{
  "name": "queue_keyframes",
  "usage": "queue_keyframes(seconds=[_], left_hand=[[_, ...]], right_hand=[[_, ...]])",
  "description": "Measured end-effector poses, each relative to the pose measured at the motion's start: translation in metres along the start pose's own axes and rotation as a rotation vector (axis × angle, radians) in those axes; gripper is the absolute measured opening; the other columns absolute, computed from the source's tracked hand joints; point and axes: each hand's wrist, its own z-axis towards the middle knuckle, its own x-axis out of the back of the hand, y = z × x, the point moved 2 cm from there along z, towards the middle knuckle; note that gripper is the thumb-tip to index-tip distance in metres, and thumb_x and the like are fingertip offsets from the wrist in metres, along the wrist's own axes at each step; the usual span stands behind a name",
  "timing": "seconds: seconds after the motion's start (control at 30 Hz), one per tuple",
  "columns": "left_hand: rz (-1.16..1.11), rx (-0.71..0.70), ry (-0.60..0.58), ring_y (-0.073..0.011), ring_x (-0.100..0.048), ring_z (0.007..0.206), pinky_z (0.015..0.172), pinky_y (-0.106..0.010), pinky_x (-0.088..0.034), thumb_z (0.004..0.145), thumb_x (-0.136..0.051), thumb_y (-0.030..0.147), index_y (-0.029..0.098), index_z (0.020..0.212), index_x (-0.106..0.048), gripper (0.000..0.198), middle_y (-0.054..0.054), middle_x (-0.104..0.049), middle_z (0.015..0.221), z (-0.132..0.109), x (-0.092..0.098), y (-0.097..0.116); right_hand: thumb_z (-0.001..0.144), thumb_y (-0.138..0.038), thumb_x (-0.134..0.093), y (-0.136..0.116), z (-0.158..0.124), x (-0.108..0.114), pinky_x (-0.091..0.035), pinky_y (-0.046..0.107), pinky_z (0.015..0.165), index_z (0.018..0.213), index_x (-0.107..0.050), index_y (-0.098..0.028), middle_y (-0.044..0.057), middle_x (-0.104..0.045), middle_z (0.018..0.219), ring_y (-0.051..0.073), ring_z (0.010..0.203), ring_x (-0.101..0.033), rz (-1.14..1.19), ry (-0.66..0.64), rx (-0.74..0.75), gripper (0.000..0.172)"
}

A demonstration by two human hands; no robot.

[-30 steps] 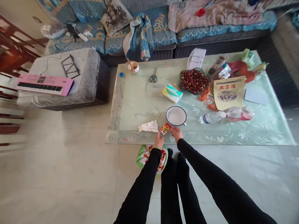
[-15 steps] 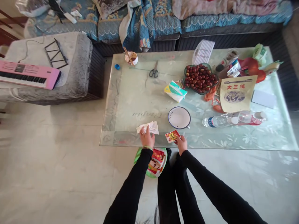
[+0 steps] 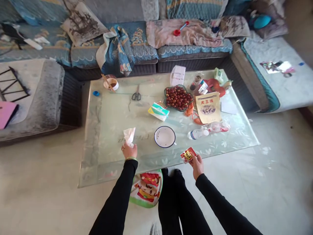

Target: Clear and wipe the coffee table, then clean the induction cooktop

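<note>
My left hand (image 3: 129, 151) is shut on a crumpled white tissue (image 3: 129, 135), held above the near left part of the glass-topped coffee table (image 3: 91, 143). My right hand (image 3: 197, 166) pinches a small red and yellow packet (image 3: 188, 154) just past the table's front edge. A white enamel mug (image 3: 164, 136) with a blue rim stands between my hands, farther in. Its inside looks white, and neither hand touches it.
On the table are scissors (image 3: 136, 95), a tissue pack (image 3: 158, 111), a dish of red dates (image 3: 178, 98), a printed paper bag (image 3: 208, 107) and plastic bottles (image 3: 197, 133). A cartoon-printed bag (image 3: 146, 189) lies by my feet. Sofas stand behind and beside the table.
My left hand has moved onto the tissue and lifted it from the table. My right hand has carried the packet rightward and toward me. The view has swung, showing more of the sofa at right.
</note>
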Motion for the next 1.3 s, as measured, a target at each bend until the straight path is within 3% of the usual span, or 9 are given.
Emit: queue_keyframes(seconds=[0.1, 0.27, 0.4, 0.6, 0.73, 0.83, 1.0, 1.17, 1.3], left_hand=[[-0.313, -0.033, -0.079, -0.0345, -0.057, 0.138, 0.112, -0.049, -0.05, 0.087, -0.064, 0.028, 0.012, 0.142, -0.058, 0.057, -0.023, -0.06, 0.148, -0.062, 0.007, 0.049], [-0.656, -0.127, -0.751, -0.0279, -0.074, 0.105, 0.091, -0.036, -0.059, 0.088, -0.072, 0.051, 0.021, 0.115, -0.074, 0.04, -0.012, -0.078, 0.116, -0.207, 0.0, 0.149], [-0.71, -0.074, -0.776, -0.0224, -0.07, 0.081, 0.079, -0.032, -0.058, 0.089, -0.071, 0.055, 0.02, 0.092, -0.073, 0.036, -0.006, -0.076, 0.087, -0.244, -0.014, 0.223], [-0.817, 0.09, -0.457, -0.0186, -0.066, 0.081, 0.074, -0.027, -0.054, 0.082, -0.078, 0.063, 0.018, 0.093, -0.072, 0.046, -0.003, -0.073, 0.085, -0.238, -0.039, 0.306], [-0.883, 0.216, -0.391, -0.0174, -0.066, 0.08, 0.073, -0.027, -0.054, 0.079, -0.08, 0.065, 0.017, 0.098, -0.074, 0.051, -0.004, -0.074, 0.092, -0.272, -0.058, 0.342], [-0.901, 0.277, -0.38, -0.0169, -0.066, 0.079, 0.072, -0.026, -0.054, 0.08, -0.08, 0.063, 0.017, 0.099, -0.073, 0.05, -0.005, -0.075, 0.094, -0.292, -0.072, 0.363], [-0.799, 0.175, -0.305, -0.0157, -0.065, 0.077, 0.069, -0.024, -0.052, 0.084, -0.077, 0.055, 0.018, 0.097, -0.07, 0.039, -0.002, -0.072, 0.088, -0.246, -0.083, 0.392], [-0.563, -0.053, -0.399, -0.0151, -0.061, 0.072, 0.066, -0.023, -0.048, 0.083, -0.072, 0.041, 0.018, 0.086, -0.069, 0.024, 0.0, -0.07, 0.078, -0.156, -0.116, 0.409], [-0.291, -0.197, -0.564, -0.0164, -0.062, 0.073, 0.069, -0.025, -0.048, 0.08, -0.07, 0.027, 0.018, 0.08, -0.068, 0.009, 0.0, -0.071, 0.075, -0.11, -0.164, 0.409]], right_hand=[[0.063, -0.066, -0.088, -0.027, -0.016, -0.005, -0.058, 0.03, 0.06, 0.086, -0.057, -0.024, -0.001, -0.071, 0.074, 0.017, 0.064, -0.067, -0.008, -0.07, 0.068, 0.057], [0.084, -0.062, -0.077, -0.088, -0.041, -0.013, -0.05, 0.025, 0.057, 0.086, -0.066, -0.022, -0.001, -0.066, 0.07, 0.015, 0.061, -0.059, -0.23, -0.357, 0.268, 0.042], [0.093, -0.052, -0.071, -0.171, -0.016, 0.014, -0.057, 0.029, 0.072, 0.098, -0.073, -0.022, 0.005, -0.076, 0.091, 0.02, 0.081, -0.07, -0.387, -0.494, 0.405, 0.031], [0.087, -0.053, -0.076, -0.296, 0.166, 0.1, -0.056, 0.036, 0.084, 0.11, -0.07, -0.022, 0.01, -0.076, 0.112, 0.022, 0.097, -0.07, -0.294, -0.265, 0.541, 0.039], [0.073, -0.047, -0.085, -0.311, 0.305, 0.115, -0.056, 0.043, 0.089, 0.097, -0.072, -0.017, 0.012, -0.078, 0.104, 0.025, 0.095, -0.07, -0.5, -0.278, 0.311, 0.04], [0.069, -0.035, -0.085, -0.302, 0.365, 0.097, -0.052, 0.048, 0.1, 0.096, -0.072, -0.016, 0.015, -0.077, 0.11, 0.03, 0.105, -0.071, -0.763, -0.318, 0.265, 0.036], [0.064, -0.035, -0.086, -0.287, 0.414, 0.057, -0.05, 0.047, 0.108, 0.117, -0.067, -0.019, 0.017, -0.07, 0.133, 0.038, 0.127, -0.063, -0.874, -0.166, 0.231, 0.059], [0.068, -0.037, -0.078, -0.267, 0.437, 0.041, -0.055, 0.038, 0.084, 0.086, -0.067, -0.023, 0.005, -0.073, 0.087, 0.026, 0.089, -0.07, -0.83, -0.215, 0.131, 0.025], [0.073, -0.043, -0.071, -0.259, 0.438, 0.034, -0.052, 0.03, 0.067, 0.08, -0.061, -0.024, -0.002, -0.064, 0.069, 0.018, 0.069, -0.061, -0.725, -0.317, 0.154, 0.022]])
